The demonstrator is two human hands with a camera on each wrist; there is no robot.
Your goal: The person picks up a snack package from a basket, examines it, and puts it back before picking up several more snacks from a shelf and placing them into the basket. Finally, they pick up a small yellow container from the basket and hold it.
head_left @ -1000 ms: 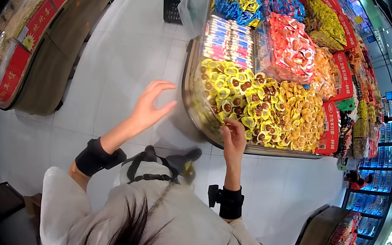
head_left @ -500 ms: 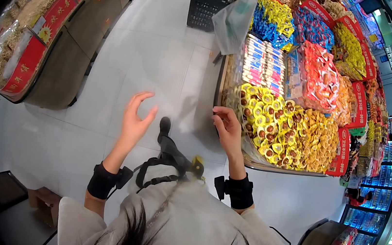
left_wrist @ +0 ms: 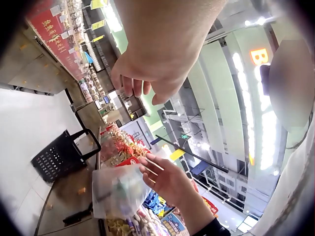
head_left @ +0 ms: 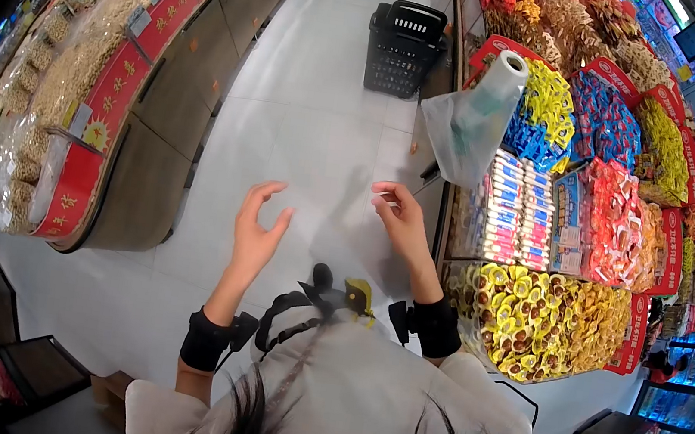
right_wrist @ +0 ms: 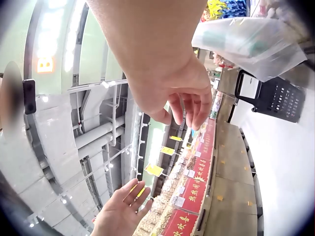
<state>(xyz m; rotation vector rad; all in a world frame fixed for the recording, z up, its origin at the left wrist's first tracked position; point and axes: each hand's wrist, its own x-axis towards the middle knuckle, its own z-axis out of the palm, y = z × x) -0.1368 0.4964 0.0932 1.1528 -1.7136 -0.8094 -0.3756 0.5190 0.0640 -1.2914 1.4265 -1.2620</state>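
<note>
Both hands are raised over the aisle floor with nothing in them. My left hand (head_left: 259, 228) has its thumb apart from loosely bent fingers. To its right, my right hand (head_left: 402, 219) is held the same relaxed way, fingers pointing inward. Nearest the right hand is a roll of clear plastic bags (head_left: 472, 120) at the corner of the candy display, its loose end hanging down. A black shopping basket (head_left: 403, 50) stands on the floor ahead, beyond the hands. In the left wrist view the right hand (left_wrist: 170, 182) overlaps the hanging plastic.
Yellow-wrapped candies (head_left: 517, 316), stick-shaped packs (head_left: 520, 208) and red packets (head_left: 616, 224) fill the display on the right. Along the left runs a counter (head_left: 159, 124) with bagged nuts and red signs. The grey tiled floor (head_left: 287, 140) stretches between them.
The view has moved forward along the aisle. The basket and bag roll now show nearer and further right, and the candy display has shifted right. Both hands stay raised and hold nothing.
</note>
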